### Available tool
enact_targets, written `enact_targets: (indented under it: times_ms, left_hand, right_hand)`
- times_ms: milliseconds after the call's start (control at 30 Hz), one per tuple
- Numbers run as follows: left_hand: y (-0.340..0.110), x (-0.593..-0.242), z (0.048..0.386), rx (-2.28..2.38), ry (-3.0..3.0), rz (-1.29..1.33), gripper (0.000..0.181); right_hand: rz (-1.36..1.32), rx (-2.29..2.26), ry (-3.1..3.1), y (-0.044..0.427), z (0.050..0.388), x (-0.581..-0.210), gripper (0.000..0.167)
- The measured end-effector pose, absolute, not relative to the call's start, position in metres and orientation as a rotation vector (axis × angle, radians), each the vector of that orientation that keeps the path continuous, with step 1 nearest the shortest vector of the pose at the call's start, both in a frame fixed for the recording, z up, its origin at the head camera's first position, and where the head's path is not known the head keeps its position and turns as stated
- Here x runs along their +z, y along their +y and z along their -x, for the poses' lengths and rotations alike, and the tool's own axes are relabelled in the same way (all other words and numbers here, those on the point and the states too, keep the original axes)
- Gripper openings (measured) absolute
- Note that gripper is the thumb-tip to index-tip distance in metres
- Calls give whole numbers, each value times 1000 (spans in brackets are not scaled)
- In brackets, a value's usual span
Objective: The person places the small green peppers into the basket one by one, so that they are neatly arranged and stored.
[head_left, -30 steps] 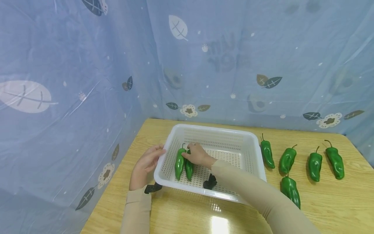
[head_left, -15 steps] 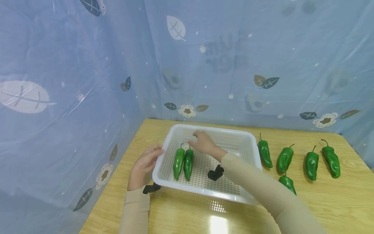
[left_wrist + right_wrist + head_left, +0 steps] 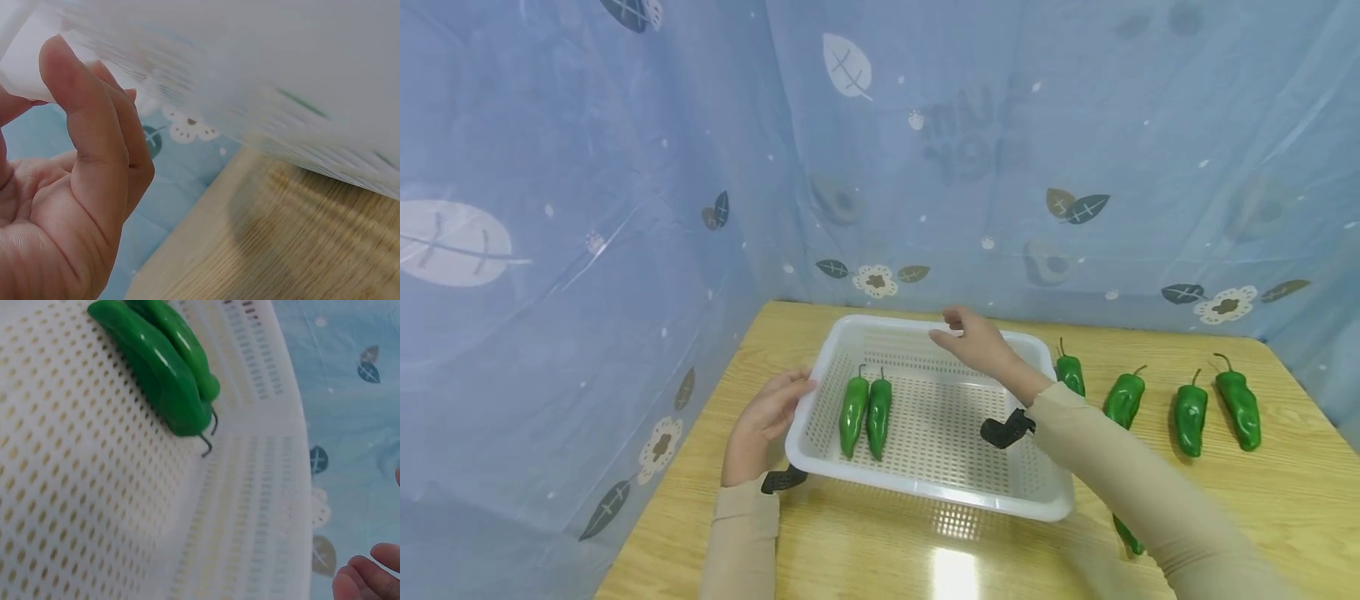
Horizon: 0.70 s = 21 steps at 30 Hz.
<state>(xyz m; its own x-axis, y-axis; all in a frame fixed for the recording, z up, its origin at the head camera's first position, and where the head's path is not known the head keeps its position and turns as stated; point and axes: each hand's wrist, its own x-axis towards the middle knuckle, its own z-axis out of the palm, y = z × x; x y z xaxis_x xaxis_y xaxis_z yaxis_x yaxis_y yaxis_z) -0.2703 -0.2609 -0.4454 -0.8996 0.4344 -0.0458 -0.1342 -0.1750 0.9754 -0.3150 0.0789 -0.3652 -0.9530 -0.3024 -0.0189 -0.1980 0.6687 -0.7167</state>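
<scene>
A white plastic basket [image 3: 917, 490] with perforated walls stands on the wooden table in the head view. Two green peppers [image 3: 878, 417] lie side by side on its floor at the left, stems pointing to the back. At the basket's left rim my left hand [image 3: 764, 423] grips the edge; the left wrist view has its fingers [image 3: 94, 131] bent at the wall. My right hand [image 3: 979, 343] hovers over the back rim, fingers loosely bent and holding nothing. The right wrist view has only part of that hand [image 3: 372, 578] beyond the basket, with both peppers [image 3: 169, 381] inside.
Several green peppers [image 3: 1191, 418] lie on the table [image 3: 1270, 500] right of the basket, one partly covered by my right sleeve [image 3: 1120, 467]. A blue patterned curtain [image 3: 970, 167] hangs along the back and left edges. Black wrist cameras [image 3: 1007, 428] ride on my wrists.
My right hand has let go of the right-hand pepper in the basket, lifted, and moved right towards the back rim. My left hand has stayed on the left rim.
</scene>
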Motion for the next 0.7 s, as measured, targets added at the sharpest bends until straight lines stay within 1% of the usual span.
enact_targets:
  times_ms: [300,400,533,700]
  left_hand:
    - [-261,-443,269,2150,1688,-287,29]
    - [-260,-437,265,2145,1676,-286,31]
    - [-258,-431,263,2126,1667,-314,39]
    - [-258,-429,264,2110,1656,-338,41]
  right_hand:
    - [452,-1299,2739,121,300,-349,64]
    - [456,-1353,2764,139,292,-342,64]
    - [426,-1408,2834,162,280,-334,66]
    - [377,-1476,2925,188,260,-331,63]
